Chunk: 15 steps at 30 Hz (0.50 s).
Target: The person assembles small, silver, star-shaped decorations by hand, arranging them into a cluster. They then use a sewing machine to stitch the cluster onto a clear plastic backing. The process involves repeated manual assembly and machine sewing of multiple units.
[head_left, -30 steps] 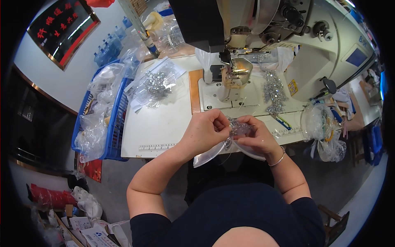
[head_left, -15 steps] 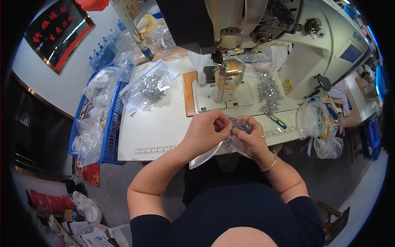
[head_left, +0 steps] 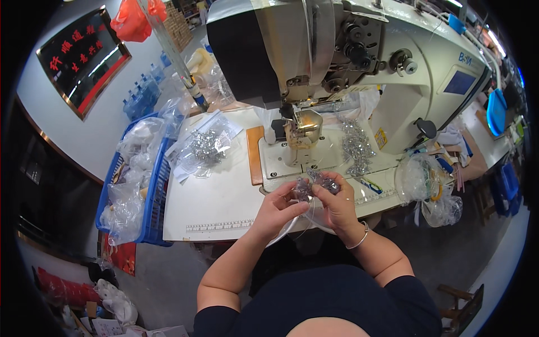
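Observation:
Both hands are up at the table's front edge, just in front of the sewing machine point(head_left: 303, 135). Between the thumb and fingers of my left hand point(head_left: 276, 210) sits a grey sparkling rhinestone piece point(head_left: 304, 190). My right hand point(head_left: 338, 205) is closed round a bunch of similar rhinestone pieces point(head_left: 330, 184), which meets the left one. A thin thread hangs beneath them. Under the hands a white curved band point(head_left: 287, 228) shows in part; what it belongs to is hidden. Small thread snips point(head_left: 369, 185) with a yellow-green and blue handle lie right of my right hand.
More rhinestone pieces point(head_left: 357, 148) lie right of the needle. Others rest on a clear plastic bag point(head_left: 209, 147) on the left of the table. A blue basket point(head_left: 156, 210) of plastic bags stands at the left edge; a clear bag point(head_left: 416, 180) hangs at the right.
The view has tilted up slightly. My fingers, earlier pinched close together over the pieces, have moved a little apart, and my left fingers have straightened somewhat. The rhinestone pieces now show more.

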{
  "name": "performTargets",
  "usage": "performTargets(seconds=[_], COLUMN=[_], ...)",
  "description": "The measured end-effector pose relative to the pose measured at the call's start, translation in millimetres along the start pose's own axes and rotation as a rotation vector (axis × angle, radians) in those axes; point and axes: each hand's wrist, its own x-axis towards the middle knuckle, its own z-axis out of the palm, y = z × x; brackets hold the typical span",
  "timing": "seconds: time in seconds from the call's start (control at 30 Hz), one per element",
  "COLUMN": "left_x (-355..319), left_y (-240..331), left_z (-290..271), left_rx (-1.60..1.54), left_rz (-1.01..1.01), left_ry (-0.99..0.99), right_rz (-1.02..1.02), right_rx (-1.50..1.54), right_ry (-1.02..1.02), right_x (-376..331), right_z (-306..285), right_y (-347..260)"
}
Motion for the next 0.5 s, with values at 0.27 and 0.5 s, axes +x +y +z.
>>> performTargets(seconds=[0.27,0.5], left_x=[4,9], left_y=[-5,-9], left_z=[18,1], left_rx=[0.027,0.053], left_rz=[0.108,0.079], left_ry=[0.226,0.237], right_rz=[-0.083,-0.045], right_rx=[-0.208,-0.221], right_ry=[0.040,-0.013], right_x=[1,-1], right_z=[7,11], right_y=[1,-1])
